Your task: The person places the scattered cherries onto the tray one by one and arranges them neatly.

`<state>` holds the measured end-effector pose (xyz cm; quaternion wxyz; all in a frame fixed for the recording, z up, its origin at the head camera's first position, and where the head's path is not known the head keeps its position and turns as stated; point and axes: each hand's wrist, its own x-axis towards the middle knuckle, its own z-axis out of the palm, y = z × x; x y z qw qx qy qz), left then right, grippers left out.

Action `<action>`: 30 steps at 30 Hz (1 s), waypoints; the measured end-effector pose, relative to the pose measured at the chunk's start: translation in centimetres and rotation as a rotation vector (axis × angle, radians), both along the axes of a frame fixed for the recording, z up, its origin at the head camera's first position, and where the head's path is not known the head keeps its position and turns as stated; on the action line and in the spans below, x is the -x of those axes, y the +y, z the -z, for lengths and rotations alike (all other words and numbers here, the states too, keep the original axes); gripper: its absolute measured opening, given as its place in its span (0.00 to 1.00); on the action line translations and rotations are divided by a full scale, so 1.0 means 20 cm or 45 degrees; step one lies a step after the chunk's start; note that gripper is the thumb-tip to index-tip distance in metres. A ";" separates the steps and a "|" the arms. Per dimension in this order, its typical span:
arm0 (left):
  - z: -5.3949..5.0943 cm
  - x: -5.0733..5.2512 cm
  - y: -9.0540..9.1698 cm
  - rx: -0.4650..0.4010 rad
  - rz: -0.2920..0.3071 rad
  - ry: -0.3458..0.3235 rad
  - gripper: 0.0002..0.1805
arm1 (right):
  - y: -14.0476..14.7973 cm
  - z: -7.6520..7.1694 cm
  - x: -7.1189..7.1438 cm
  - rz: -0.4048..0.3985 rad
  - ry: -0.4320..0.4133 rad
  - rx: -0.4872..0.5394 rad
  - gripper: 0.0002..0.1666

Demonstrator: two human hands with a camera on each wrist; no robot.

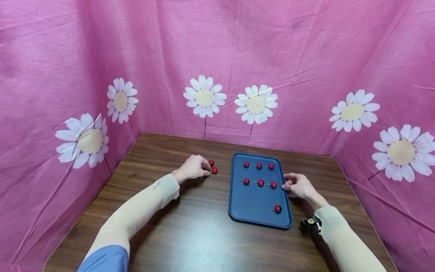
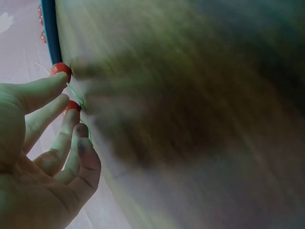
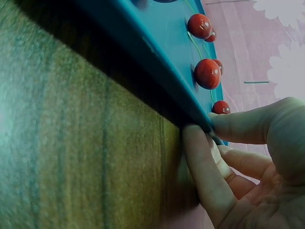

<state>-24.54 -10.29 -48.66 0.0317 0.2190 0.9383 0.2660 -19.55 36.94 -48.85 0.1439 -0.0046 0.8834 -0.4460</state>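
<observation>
Two loose red cherries with green stems lie on the table left of the tray: a nearer cherry (image 1: 215, 170) and a farther cherry (image 1: 211, 163). My left hand (image 1: 194, 167) is right at them. In the left wrist view its thumb and index finger stand apart beside a cherry (image 2: 61, 71) and its stem, while the fingers partly cover the second cherry (image 2: 72, 107). My right hand (image 1: 300, 186) pinches the right rim of the blue tray (image 1: 253, 204), thumb on top, as the right wrist view shows. Several cherries lie in the tray: two rows of three, and a lone cherry (image 1: 278, 209) at lower right.
The wooden table (image 1: 190, 234) is backed and flanked by a pink cloth (image 1: 163, 68) with white daisies. A dark strap-like device (image 1: 310, 223) sits at the right wrist.
</observation>
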 end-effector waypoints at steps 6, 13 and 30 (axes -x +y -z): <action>0.24 0.18 -0.03 -0.001 0.038 0.037 0.08 | 0.01 0.01 0.00 -0.002 -0.009 0.046 0.35; 0.41 0.32 -0.02 0.144 0.008 0.122 0.06 | 0.01 0.01 0.00 -0.001 -0.016 0.061 0.35; 0.00 -0.01 0.05 0.106 -0.042 0.069 0.03 | 0.01 0.01 -0.01 -0.008 -0.012 0.046 0.34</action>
